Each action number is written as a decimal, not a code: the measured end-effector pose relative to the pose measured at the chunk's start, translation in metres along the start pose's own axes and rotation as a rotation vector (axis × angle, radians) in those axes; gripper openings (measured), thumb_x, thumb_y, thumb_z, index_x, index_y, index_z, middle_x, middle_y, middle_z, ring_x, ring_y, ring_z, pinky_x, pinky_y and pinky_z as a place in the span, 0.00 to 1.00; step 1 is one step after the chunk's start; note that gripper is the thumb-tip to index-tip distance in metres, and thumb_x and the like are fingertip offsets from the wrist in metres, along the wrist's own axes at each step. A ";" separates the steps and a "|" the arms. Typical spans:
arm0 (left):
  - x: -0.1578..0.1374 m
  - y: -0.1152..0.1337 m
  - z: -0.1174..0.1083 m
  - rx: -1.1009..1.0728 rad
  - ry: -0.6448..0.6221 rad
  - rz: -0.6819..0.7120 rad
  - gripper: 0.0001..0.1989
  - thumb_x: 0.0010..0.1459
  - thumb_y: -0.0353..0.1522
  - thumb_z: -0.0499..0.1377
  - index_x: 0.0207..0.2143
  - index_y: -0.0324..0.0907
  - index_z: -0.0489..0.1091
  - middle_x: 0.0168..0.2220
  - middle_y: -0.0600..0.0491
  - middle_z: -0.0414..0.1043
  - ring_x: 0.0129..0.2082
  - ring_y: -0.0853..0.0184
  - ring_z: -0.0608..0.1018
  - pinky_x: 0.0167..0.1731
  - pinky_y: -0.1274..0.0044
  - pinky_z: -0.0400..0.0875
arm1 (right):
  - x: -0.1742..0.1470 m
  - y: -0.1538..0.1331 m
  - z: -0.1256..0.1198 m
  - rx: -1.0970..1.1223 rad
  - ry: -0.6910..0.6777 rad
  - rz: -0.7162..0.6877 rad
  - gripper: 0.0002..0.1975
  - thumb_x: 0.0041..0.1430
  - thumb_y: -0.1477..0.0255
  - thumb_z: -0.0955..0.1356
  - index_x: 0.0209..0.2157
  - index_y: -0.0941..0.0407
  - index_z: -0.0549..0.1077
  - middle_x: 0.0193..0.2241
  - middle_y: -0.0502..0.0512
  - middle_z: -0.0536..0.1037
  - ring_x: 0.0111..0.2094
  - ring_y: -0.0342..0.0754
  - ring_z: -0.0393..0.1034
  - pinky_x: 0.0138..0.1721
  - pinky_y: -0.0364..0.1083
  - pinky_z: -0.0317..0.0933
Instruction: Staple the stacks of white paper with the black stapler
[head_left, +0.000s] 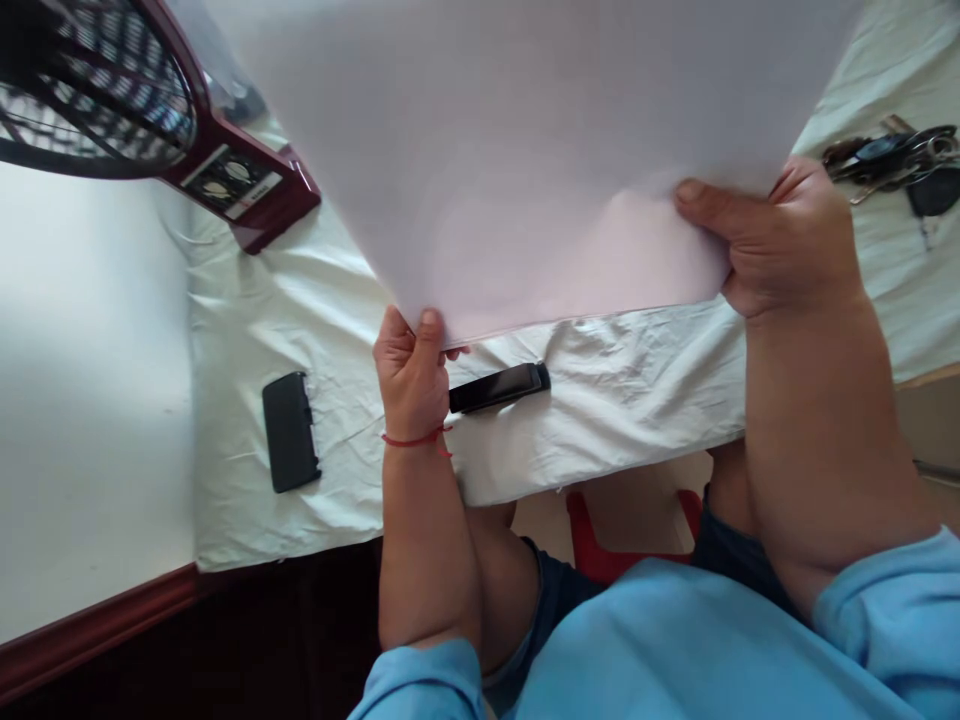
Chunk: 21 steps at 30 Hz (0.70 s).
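A large white sheet of paper (525, 180) is held up in front of me, tilted above the table. Whether it is one sheet or several stacked, I cannot tell. My left hand (414, 370) pinches its near left corner, thumb on top and fingers underneath. On the right edge, my right hand (780, 235) grips the paper with the thumb lying across its upper face. A black stapler (501, 388) lies on the cloth just right of my left wrist, below the paper's near edge. The paper's far end runs out of view.
A wrinkled pale cloth (615, 390) covers the table. Left of my arm lies a black flat case (290, 432). A dark red fan (255, 195) stands at the far left by a white wall (90, 380). Keys (892, 160) lie at the right. Below is a red chair (600, 550).
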<state>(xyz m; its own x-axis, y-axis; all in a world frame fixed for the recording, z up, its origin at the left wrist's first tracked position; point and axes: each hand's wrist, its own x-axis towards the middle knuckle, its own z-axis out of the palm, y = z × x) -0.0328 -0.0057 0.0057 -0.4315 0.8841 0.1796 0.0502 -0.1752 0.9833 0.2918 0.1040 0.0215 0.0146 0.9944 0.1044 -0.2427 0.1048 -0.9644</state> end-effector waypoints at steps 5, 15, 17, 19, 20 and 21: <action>0.011 -0.011 -0.008 0.034 0.011 0.084 0.28 0.53 0.57 0.83 0.39 0.48 0.80 0.43 0.51 0.84 0.55 0.58 0.84 0.65 0.68 0.77 | -0.004 0.003 -0.003 -0.092 -0.114 -0.089 0.30 0.44 0.50 0.90 0.42 0.54 0.88 0.46 0.49 0.90 0.58 0.53 0.85 0.75 0.57 0.74; 0.025 -0.032 -0.017 -0.086 0.215 -0.005 0.14 0.44 0.35 0.76 0.32 0.46 0.76 0.35 0.55 0.78 0.42 0.64 0.78 0.48 0.72 0.77 | -0.010 -0.007 -0.012 -0.320 -0.330 -0.035 0.26 0.55 0.58 0.87 0.51 0.53 0.86 0.52 0.46 0.87 0.62 0.56 0.83 0.67 0.56 0.79; 0.026 -0.033 -0.017 -0.111 0.212 -0.030 0.15 0.43 0.33 0.76 0.31 0.46 0.74 0.35 0.56 0.77 0.40 0.65 0.76 0.44 0.72 0.76 | -0.011 -0.010 -0.011 -0.365 -0.344 0.010 0.24 0.57 0.62 0.87 0.52 0.52 0.85 0.53 0.45 0.87 0.63 0.56 0.83 0.68 0.55 0.79; 0.027 -0.031 -0.018 -0.142 0.218 -0.001 0.15 0.44 0.33 0.75 0.31 0.46 0.72 0.34 0.56 0.75 0.40 0.64 0.76 0.46 0.71 0.75 | -0.011 -0.010 -0.008 -0.333 -0.317 -0.011 0.25 0.58 0.65 0.86 0.55 0.50 0.84 0.54 0.45 0.87 0.64 0.56 0.82 0.70 0.55 0.78; 0.027 -0.029 -0.019 -0.155 0.219 0.035 0.15 0.45 0.33 0.75 0.31 0.47 0.72 0.35 0.56 0.75 0.43 0.63 0.77 0.49 0.70 0.76 | -0.010 -0.010 -0.006 -0.310 -0.306 -0.033 0.27 0.58 0.65 0.86 0.57 0.50 0.84 0.55 0.45 0.87 0.65 0.55 0.81 0.71 0.55 0.78; 0.027 -0.028 -0.020 -0.160 0.217 0.077 0.15 0.46 0.34 0.75 0.32 0.48 0.72 0.36 0.56 0.76 0.46 0.61 0.79 0.52 0.68 0.76 | -0.010 -0.010 -0.005 -0.293 -0.296 -0.052 0.28 0.59 0.65 0.86 0.58 0.49 0.83 0.56 0.44 0.86 0.66 0.55 0.81 0.71 0.55 0.77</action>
<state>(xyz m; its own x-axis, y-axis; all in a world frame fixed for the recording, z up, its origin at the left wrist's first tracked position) -0.0636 0.0145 -0.0174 -0.6159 0.7549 0.2254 -0.0456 -0.3198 0.9464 0.2988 0.0929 0.0290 -0.2703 0.9460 0.1791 0.0379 0.1964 -0.9798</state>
